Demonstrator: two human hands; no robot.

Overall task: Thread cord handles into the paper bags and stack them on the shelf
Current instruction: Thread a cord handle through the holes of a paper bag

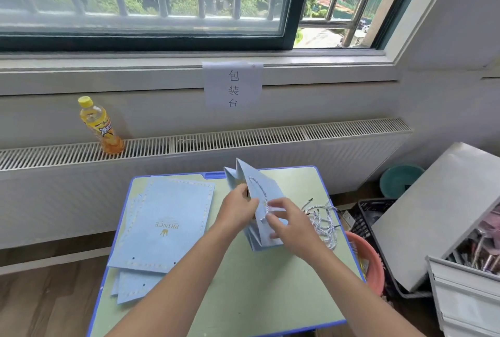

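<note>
Green desk (pixel 243 296) with blue rim sat below window radiator — left hand (pixel 238 208) and right hand (pixel 290 224) both gripped upright blue paper bag (pixel 259 188) mid-desk, flat bags (pixel 165 223) left read "PRINCE", wall sign (pixel 233 85) "包装台".

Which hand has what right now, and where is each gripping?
Left hand grips the blue paper bag at its upper edge; right hand pinches the cord handle against the bag's front panel.

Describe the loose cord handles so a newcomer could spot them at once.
Start at the small blue-edged table below the window. Near its right edge, beside the bag both hands hold, lies a tangle of cord handles. They are white twisted strings with dark tips, unlike the flat paper around them.
</note>
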